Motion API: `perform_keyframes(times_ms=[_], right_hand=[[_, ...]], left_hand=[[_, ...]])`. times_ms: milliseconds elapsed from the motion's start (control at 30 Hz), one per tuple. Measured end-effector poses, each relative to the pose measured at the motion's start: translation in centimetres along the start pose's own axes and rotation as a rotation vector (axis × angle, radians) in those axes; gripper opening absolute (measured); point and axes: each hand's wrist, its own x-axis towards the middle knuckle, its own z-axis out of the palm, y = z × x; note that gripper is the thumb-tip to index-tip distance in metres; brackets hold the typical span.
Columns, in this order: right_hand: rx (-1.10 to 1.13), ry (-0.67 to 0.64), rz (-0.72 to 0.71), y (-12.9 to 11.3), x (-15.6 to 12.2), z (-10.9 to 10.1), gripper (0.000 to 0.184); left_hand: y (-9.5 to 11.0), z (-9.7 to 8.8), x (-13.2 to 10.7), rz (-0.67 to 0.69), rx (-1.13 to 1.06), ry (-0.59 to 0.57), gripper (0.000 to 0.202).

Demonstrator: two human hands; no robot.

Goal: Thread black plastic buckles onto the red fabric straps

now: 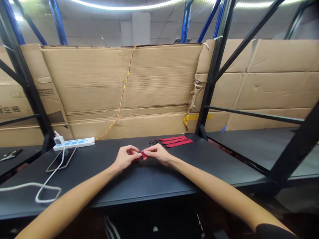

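My left hand [126, 157] and my right hand [157, 153] were both closed in a pinch on a small red strap [144, 154], gripping it between the fingertips. The two hands nearly touched, and my fingers hid most of the strap's shape. They were over the middle of a black desk [139, 189]. Just beyond my right hand, three red strips [175, 141] lay flat side by side, with a small black bundle [153, 142] beside them, too small to make out. Off to my left sat a white power strip [74, 143] with a plug in it. A white cable [47, 189] ran from that plug and looped across the desk, passing over a smartphone [61, 159] lying flat. A red-and-yellow twisted wire [122, 96] ran down a cardboard sheet [161, 83] behind the desk to the power strip.
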Motion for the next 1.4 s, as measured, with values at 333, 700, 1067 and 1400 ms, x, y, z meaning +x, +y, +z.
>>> perform_keyframes(times_ms=[333,700,1067,1400], right_hand=[[0.108,0.055,0.062,0.6,0.4,0.0,0.035],[-0.191,0.169,-0.040,0.3,1.0,-2.6,0.030],[-1.399,0.272,0.519,0.7,-0.8,-10.9,0.022],[-0.319,-0.113,0.125,-1.4,-0.5,-7.5,0.038]], left_hand=[[-0.1,0.2,-0.6,0.504,0.665,-0.035,0.034],[-1.3,-3.0,1.4,0.448,1.014,-0.079,0.034],[-2.1,-7.2,2.8,0.041,1.392,0.027,0.036],[-0.6,-3.4,0.8,0.400,1.035,-0.208,0.041]])
